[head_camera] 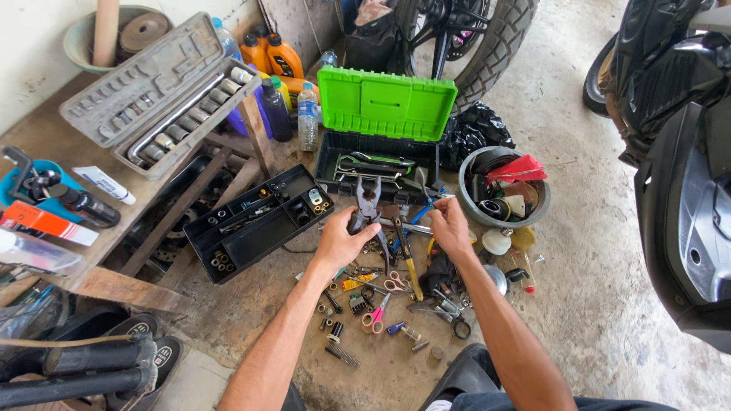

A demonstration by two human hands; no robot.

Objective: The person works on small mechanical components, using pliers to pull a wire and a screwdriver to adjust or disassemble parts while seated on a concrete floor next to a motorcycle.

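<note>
My left hand [340, 241] grips the handles of a pair of grey pliers [368, 199], jaws pointing up toward the open toolbox. My right hand [448, 226] is closed over small tools in a pile of scattered hand tools [388, 285] on the concrete floor; what it grips is hidden by the fingers. Just behind both hands stands a black toolbox with a raised green lid [384, 103]. A yellow-handled tool [412, 272] lies between my forearms, and pink-handled scissors [374, 317] lie nearer to me.
A black parts tray [255, 224] lies left of my hands. A grey socket set case [160, 95] leans open on a wooden bench. Bottles [289, 106] stand behind it. A round grey bowl of odds [502, 190] sits to the right. A motorbike tyre [487, 46] and a scooter [678, 152] stand nearby.
</note>
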